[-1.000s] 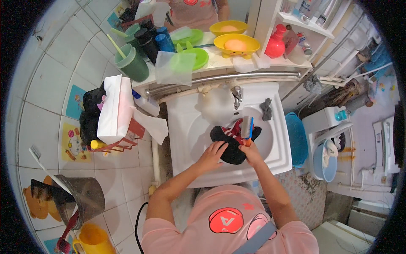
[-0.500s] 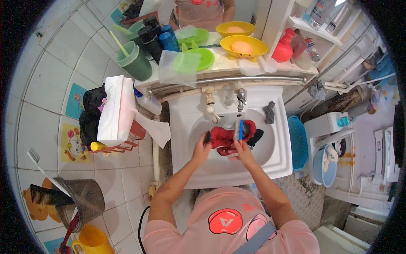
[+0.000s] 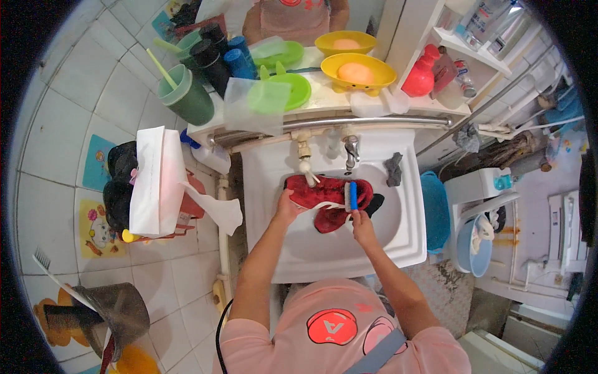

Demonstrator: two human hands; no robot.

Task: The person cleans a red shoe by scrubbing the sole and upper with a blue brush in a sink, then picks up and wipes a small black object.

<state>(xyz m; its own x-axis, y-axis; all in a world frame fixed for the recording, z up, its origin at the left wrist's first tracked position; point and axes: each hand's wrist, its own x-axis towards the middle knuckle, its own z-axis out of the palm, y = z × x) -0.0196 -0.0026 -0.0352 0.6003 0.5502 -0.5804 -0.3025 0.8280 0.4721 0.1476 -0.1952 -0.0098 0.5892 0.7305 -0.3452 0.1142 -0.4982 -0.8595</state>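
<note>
A red shoe (image 3: pixel 321 190) with a white sole edge lies tilted on its side over the sink basin, its dark end under the pale left tap. My left hand (image 3: pixel 284 209) grips the shoe at that left end, fingers partly hidden behind it. In my right hand (image 3: pixel 364 229) is a scrub brush (image 3: pixel 353 196) with a blue back and pale bristles, held upright against the shoe near its opening. Below it in the basin rests a second red piece (image 3: pixel 328 219), seemingly another shoe, partly covered. Something black (image 3: pixel 375 204) lies beside the brush.
The white sink (image 3: pixel 265 249) has a metal tap (image 3: pixel 352 149) at its back and a crumpled grey cloth (image 3: pixel 393 169) on its right rim. A shelf behind holds a green cup (image 3: pixel 190 100) and a yellow soap dish (image 3: pixel 358 73). A tissue pack (image 3: pixel 157 181) hangs at the left.
The shoe has been turned and shifted up and left, so its white sole edge now shows. My left hand moved left with it; the brush stays near the shoe's opening.
</note>
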